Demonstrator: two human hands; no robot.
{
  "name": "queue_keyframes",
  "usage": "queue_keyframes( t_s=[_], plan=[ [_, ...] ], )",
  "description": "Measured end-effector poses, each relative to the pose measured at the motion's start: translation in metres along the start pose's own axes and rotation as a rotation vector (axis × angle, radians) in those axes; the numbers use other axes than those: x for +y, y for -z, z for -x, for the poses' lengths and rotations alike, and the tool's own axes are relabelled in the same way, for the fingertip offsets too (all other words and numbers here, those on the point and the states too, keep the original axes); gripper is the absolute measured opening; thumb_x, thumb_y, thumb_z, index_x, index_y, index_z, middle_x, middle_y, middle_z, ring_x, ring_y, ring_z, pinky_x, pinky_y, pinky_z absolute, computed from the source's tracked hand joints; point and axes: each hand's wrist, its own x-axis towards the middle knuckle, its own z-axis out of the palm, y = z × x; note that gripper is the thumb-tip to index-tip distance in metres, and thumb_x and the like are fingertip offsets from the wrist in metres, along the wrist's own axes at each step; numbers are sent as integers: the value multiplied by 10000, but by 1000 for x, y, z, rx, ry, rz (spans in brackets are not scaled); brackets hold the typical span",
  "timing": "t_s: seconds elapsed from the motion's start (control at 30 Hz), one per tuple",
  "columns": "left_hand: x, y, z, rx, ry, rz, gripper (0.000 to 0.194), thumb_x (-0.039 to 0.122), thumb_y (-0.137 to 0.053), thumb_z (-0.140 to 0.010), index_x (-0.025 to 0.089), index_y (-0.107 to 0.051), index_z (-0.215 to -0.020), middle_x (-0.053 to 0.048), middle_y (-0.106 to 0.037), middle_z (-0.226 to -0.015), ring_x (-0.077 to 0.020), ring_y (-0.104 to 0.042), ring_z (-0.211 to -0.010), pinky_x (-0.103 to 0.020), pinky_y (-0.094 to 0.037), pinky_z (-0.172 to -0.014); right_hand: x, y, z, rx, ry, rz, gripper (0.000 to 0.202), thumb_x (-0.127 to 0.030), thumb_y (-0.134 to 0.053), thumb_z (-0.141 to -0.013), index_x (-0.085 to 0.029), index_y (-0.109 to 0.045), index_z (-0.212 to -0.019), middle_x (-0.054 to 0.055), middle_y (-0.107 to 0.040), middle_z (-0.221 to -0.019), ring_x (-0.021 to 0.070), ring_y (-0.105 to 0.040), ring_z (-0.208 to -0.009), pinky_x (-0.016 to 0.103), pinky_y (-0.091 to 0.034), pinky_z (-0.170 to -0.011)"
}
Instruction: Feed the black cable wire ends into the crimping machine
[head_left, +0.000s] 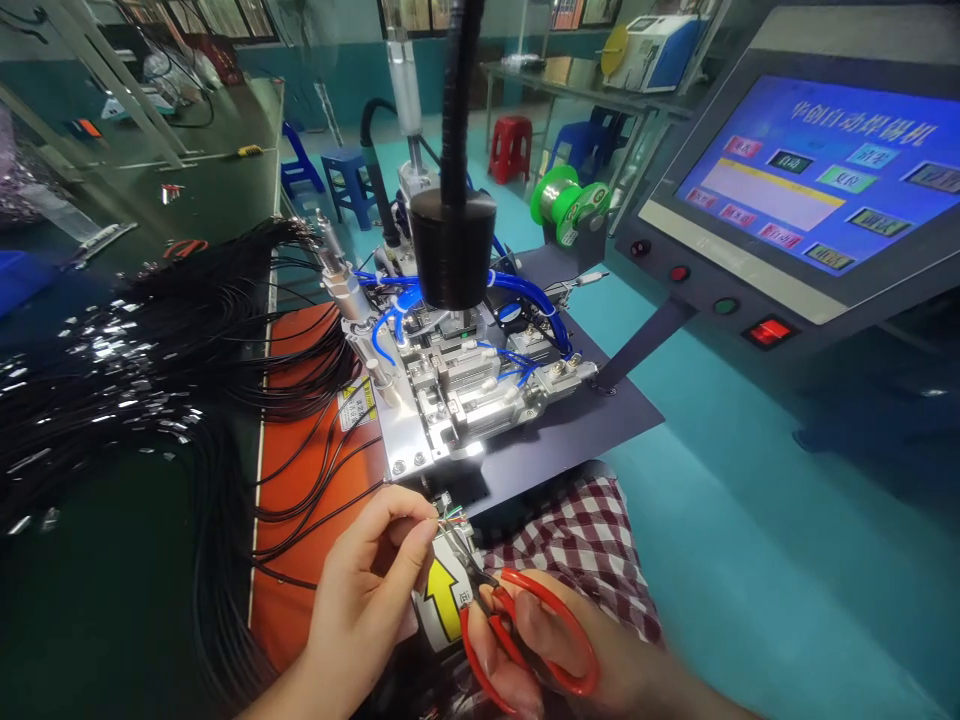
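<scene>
Near the machine's front edge, my left hand [375, 570] is closed, thumb and forefinger pinching the ends of thin coloured wires [454, 518]. Red-handled scissors [486, 588] are in my right hand [551, 640], with my fingers through and around the loops. Their dark blades point up and away from me, close to the wires beside my left fingertips. Whether the blades touch the wires I cannot tell. Below both hands is a white label with a yellow arrow [444, 600].
A metal bench machine [480, 380] with blue air tubes stands ahead, under a black nozzle [454, 245]. Black cables [225, 310] spread across the left table. A control screen [817, 190] rises at right; a green solder wire spool [562, 205] sits behind the machine.
</scene>
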Motion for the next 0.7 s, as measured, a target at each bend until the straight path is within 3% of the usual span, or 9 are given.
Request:
queue_keyframes(
  t_s=[0.23, 0.5, 0.6, 0.67, 0.7],
  plan=[
    [-5, 1, 1, -1, -185, -165, 54, 207, -497, -882, 204, -539, -848, 10, -513, -767, -89, -459, -572, -194, -395, -503, 4, -7, -6, 47, 49, -138, 601, -737, -354, -799, -163, -479, -669, -48, -396, -472, 79, -352, -435, 222, -304, -467],
    [-9, 2, 3, 0, -310, -282, 121, 139, -442, -888, 207, -514, -819, 8, -497, -735, -115, -457, -625, -211, -391, -557, 14, -12, -10, 93, 54, -324, 556, -714, -458, -779, -169, -488, -671, -76, -333, -427, 64, -280, -374, 219, -248, -394],
    [-6, 3, 2, -26, -343, -297, 132, 126, -443, -882, 209, -504, -799, -2, -495, -750, -128, -470, -670, -218, -396, -587, 14, -9, -5, 54, 42, -224, 578, -743, -442, -762, -174, -489, -667, -63, -363, -430, 71, -317, -378, 223, -272, -401],
    [-1, 2, 1, -75, -344, -306, 126, 141, -452, -878, 211, -524, -802, -17, -498, -787, -138, -485, -705, -221, -404, -601, 14, 5, 5, 28, 20, -38, 622, -778, -363, -764, -184, -489, -626, -49, -376, -416, 86, -354, -370, 235, -300, -397],
    [1, 2, 1, -112, -334, -316, 130, 160, -454, -877, 212, -538, -792, -26, -501, -813, -143, -491, -717, -223, -409, -607, 14, 17, 12, 89, 60, 115, 650, -786, -306, -775, -188, -505, -616, -46, -373, -408, 92, -356, -364, 242, -308, -400]
  ],
)
